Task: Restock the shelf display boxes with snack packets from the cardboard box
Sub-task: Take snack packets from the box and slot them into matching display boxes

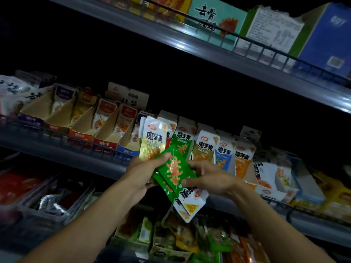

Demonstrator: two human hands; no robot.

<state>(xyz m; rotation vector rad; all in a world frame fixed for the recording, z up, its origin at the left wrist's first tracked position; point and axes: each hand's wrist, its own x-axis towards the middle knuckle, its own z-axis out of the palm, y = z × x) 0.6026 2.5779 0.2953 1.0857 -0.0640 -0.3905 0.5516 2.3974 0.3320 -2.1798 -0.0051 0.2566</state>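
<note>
Both hands hold a small stack of green snack packets (173,173) in front of the middle shelf. My left hand (144,175) grips the stack's upper left end, thumb on top. My right hand (209,179) pinches its right side, with the white packet ends pointing down. A pale yellow packet (152,141) stands upright just behind my left hand's fingers; whether that hand holds it I cannot tell. Behind stands a row of display boxes: a green one (183,141), then yellow (206,149), blue (225,155) and orange (242,160) packets. The cardboard box is out of view.
Half-empty angled display boxes (81,120) line the middle shelf to the left behind a wire rail (57,137). The upper shelf (209,52) carries large cartons. Below, a lower shelf (180,240) holds mixed snack bags. White boxes (271,179) sit to the right.
</note>
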